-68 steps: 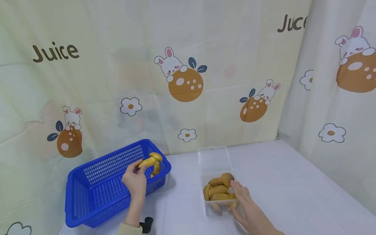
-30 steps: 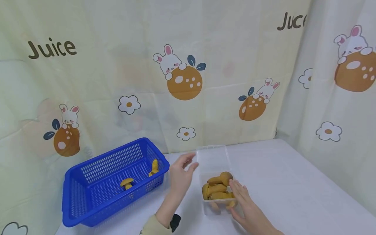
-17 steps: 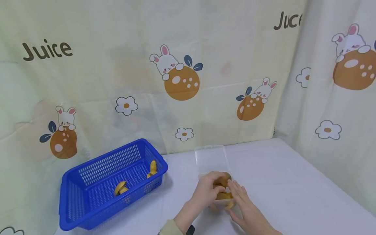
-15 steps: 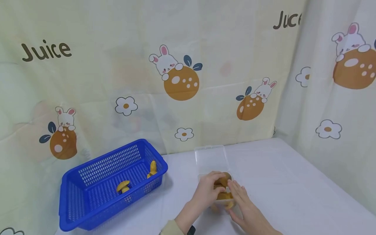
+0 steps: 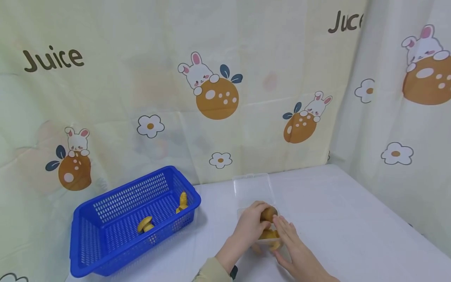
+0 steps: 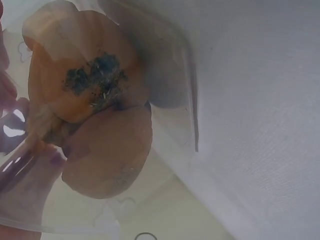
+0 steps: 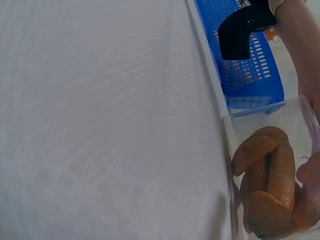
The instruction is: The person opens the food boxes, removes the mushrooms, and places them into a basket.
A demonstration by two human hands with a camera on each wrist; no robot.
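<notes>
A clear plastic box (image 5: 266, 243) holds several brown-yellow mushrooms (image 7: 280, 175), seen through its wall in the right wrist view. From above, my left hand (image 5: 249, 224) reaches into it, thumb and fingers curled round the top mushroom (image 5: 269, 214); the stem is hidden behind the hand and the round cap shows. My right hand (image 5: 295, 250) lies against the box's right side with fingers straight. In the left wrist view, mushroom caps (image 6: 110, 155) appear through the plastic, with fingertips at the left edge.
A blue slotted basket (image 5: 119, 256) stands to the left, holding a yellow mushroom (image 5: 145, 224) and another mushroom (image 5: 182, 201) at its right end. The box's clear lid (image 5: 251, 190) is folded back. A printed curtain (image 5: 158, 98) hangs behind the white table (image 5: 334, 219).
My left hand has let go of a yellow mushroom in the basket, moved right to the box and taken hold of the top mushroom there. My right hand has stayed at the box.
</notes>
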